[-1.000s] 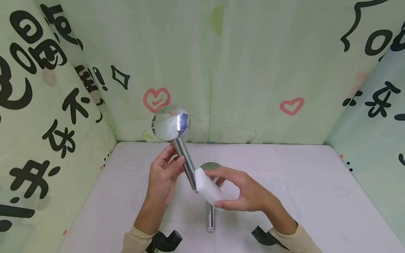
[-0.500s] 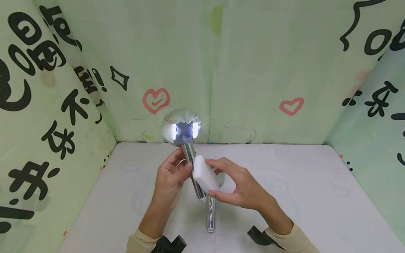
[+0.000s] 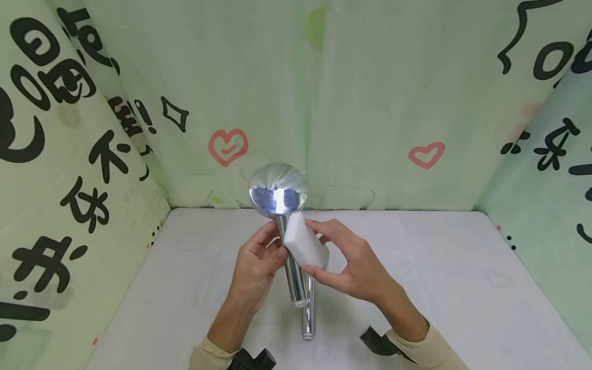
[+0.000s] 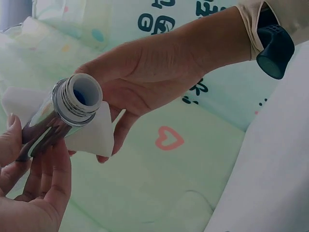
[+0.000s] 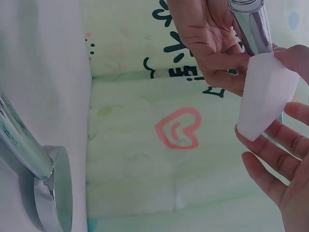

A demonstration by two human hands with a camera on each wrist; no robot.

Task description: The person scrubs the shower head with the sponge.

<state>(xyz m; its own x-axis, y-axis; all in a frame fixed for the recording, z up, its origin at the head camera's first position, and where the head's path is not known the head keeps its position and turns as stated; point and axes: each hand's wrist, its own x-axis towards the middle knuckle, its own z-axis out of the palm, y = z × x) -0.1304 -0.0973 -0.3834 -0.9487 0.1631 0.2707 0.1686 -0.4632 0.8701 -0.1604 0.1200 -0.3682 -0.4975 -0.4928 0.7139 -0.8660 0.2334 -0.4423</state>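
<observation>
- Chrome shower head [image 3: 279, 201] is held up above the counter [image 3: 416, 288], near its middle, with the round mirrored end uppermost and the handle slanted down toward the person; in the left wrist view its threaded end [image 4: 72, 113] is shown, hollow, with a white lining and a dark blue patch inside
- By the left hand [image 3: 256, 259] the handle is gripped between thumb and fingers, below the round end; a beige sleeve [image 3: 210, 353] and a black wrist device [image 3: 252, 359] are worn on that arm
- Against the right side of the handle a white block [image 3: 302, 240], sponge-like and straight-edged, is set at a tilt, beside the left thumb
- By the right hand [image 3: 356, 264] the block is pinched, with the thumb placed at its lower end and fingers at its upper end, and a gap is left between block and palm
- Below the held one, a second shower head [image 3: 309, 308] is laid on the counter, its handle pointed toward the person; its round end is mostly hidden by the block in the head view, but is seen at the lower left in the right wrist view
- Beyond the counter a pale green curtain [image 3: 361, 92] is hung, marked with red hearts [image 3: 225, 163] and black lettering [image 3: 23, 308]
</observation>
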